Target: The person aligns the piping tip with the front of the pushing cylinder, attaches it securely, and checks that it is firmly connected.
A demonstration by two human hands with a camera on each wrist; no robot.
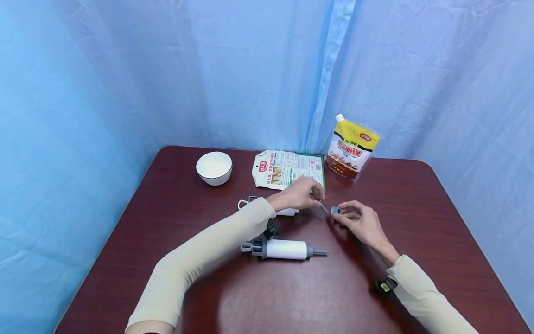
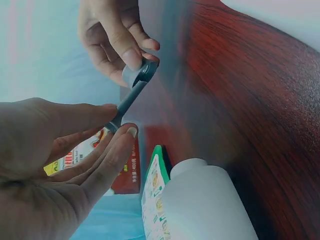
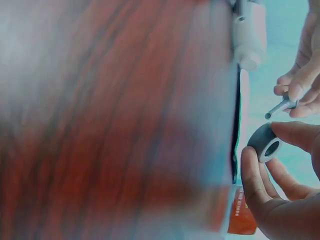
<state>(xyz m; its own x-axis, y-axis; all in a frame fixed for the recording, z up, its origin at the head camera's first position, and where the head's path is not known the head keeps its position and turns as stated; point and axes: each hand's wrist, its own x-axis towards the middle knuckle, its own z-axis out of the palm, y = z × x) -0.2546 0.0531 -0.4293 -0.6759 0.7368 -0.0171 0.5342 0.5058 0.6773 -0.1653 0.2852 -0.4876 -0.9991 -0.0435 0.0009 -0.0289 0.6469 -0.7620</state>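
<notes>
My left sleeve (image 1: 208, 250) hid part of a white barrel (image 1: 289, 212) at nine o'clock from the grey nozzle (image 1: 324, 208) that my left hand (image 1: 298, 192) pinched by its wide end, perhaps to free the stem. At three o'clock from its tip, just apart, my right hand (image 1: 362, 225) pinched a grey ring (image 1: 335, 210) by its rim, seemingly keeping the hole clear.

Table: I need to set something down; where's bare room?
Bare: left of the left sleeve, before the bowl; between the sleeves, before the near syringe; right of the pouch and right hand. Crowded: around the left hand, far barrel and packet.
</notes>
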